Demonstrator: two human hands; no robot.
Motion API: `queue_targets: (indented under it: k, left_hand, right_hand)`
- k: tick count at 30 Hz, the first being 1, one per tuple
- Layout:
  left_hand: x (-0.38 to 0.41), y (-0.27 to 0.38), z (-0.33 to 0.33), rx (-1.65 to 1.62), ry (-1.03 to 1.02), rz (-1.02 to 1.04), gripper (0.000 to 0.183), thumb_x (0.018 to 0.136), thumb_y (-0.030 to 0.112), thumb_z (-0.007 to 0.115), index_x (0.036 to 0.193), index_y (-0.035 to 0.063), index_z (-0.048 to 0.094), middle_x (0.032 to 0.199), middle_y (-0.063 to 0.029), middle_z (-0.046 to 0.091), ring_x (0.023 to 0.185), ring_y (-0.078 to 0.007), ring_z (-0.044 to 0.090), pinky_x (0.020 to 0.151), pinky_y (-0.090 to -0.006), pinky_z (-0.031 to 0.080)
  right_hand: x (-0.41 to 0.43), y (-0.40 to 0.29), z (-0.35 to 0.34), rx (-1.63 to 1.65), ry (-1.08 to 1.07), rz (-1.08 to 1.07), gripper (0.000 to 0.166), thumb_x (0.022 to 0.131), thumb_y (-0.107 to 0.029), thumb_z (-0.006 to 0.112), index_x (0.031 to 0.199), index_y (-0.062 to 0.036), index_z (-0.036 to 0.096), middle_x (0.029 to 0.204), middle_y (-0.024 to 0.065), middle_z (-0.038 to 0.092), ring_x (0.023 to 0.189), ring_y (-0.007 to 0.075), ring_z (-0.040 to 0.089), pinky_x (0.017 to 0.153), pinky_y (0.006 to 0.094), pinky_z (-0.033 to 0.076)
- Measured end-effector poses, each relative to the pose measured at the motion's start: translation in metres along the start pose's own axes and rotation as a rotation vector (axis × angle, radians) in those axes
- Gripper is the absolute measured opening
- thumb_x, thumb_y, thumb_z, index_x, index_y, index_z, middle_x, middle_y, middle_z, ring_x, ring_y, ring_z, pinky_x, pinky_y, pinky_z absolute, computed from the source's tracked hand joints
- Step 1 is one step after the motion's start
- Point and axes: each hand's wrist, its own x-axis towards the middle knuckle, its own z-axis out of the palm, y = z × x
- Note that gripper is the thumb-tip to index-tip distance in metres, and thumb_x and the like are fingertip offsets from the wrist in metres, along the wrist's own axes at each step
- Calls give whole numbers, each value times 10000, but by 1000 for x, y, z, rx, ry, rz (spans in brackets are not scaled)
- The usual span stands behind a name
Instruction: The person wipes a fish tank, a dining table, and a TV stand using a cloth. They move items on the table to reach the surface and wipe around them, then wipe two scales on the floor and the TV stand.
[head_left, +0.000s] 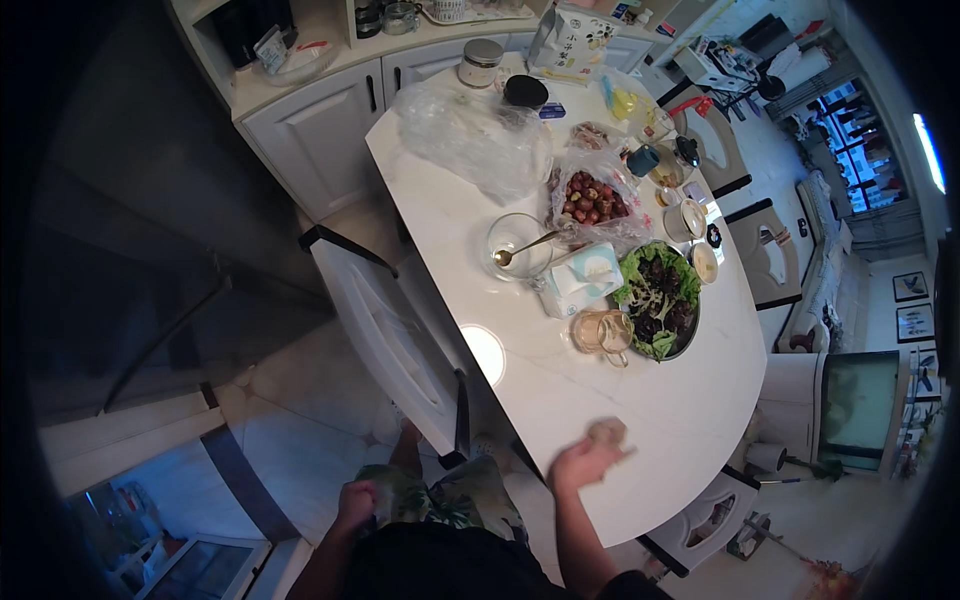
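Observation:
My right hand (589, 461) is over the near end of the white table (675, 420), holding a small pale brown object (607, 433), blurred, its kind unclear. My left hand (356, 501) hangs low beside my patterned shorts, its fingers curled; nothing shows in it. Beyond the right hand stand an amber glass mug (602, 332) and a metal bowl of leafy greens (661, 300). A tissue pack (581, 279) lies left of the bowl, beside a glass bowl (517, 247) with a spoon (531, 246) in it. Farther back sits a plastic bag of reddish-brown round fruits or nuts (592, 199).
Crumpled clear plastic bags (476, 139), a lidded jar (480, 63) and a printed pouch (574, 43) stand at the far end. A glass teapot (673, 166) and small cups (684, 220) line the right side. White chairs (390, 337) surround the table; a fish tank (859, 411) is at right.

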Motion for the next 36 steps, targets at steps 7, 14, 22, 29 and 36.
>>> queue_targets:
  k: [7,14,22,29,36]
  left_hand:
    - [7,-38,-41,-88,31,-166,142,682,-28,515,604,57,598,654,-54,625,687,-160,614,631,-301,472]
    - [15,22,-47,249,-48,-49,130,702,22,533,614,61,620,605,-84,617,607,-193,607,576,-342,478]
    - [23,33,22,399,-131,150,137,691,-6,518,630,33,633,593,-112,609,572,-206,585,531,-359,445]
    - [-15,84,74,108,-147,-173,167,674,-25,483,603,26,625,557,-73,571,556,-187,553,503,-333,405]
    - [-59,43,90,41,-29,-101,178,647,-59,464,612,13,624,549,-50,553,531,-146,512,492,-305,379]
  right_hand:
    - [42,-194,102,88,18,-200,521,820,-205,590,1286,21,536,1373,312,436,1308,516,350,1089,593,266]
    - [33,-170,76,257,-273,-653,578,859,-186,588,1400,-39,446,1505,182,367,1392,440,302,1131,576,225]
    - [-37,109,-12,261,-167,-428,557,829,-103,589,1373,-44,485,1447,278,401,1336,483,376,1107,542,315]
    - [35,299,-42,-205,162,37,508,879,-163,587,1362,-34,498,1451,262,394,1350,487,330,1098,513,338]
    - [155,177,5,150,283,-53,393,819,-141,562,1192,-18,576,1280,162,538,1244,411,449,1063,496,363]
